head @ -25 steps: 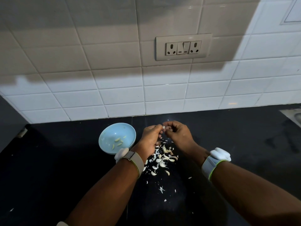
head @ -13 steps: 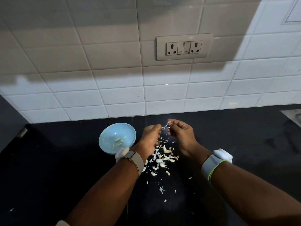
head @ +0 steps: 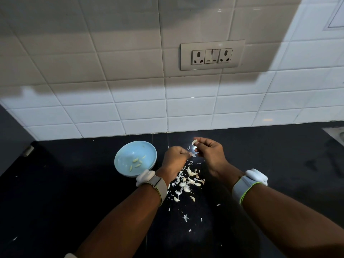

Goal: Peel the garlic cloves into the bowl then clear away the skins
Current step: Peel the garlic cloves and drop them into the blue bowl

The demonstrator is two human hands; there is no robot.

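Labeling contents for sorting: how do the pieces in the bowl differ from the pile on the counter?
The bowl pieces are few, smooth and yellowish, lying apart in the blue bowl; the counter pile is many white, curled, flaky scraps, heaped and scattered on the black counter. Both lie untouched by the hands.

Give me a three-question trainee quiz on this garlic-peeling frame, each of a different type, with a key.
1. True or false: the blue bowl already holds some peeled cloves.
2. Multiple choice: the pile of skins lies (A) inside the bowl, (B) on the black counter below the hands, (C) against the wall tiles.
3. Fill in: the right hand pinches a strip of ____ lifted away from the left hand.

Key: 1 true; 2 B; 3 skin.
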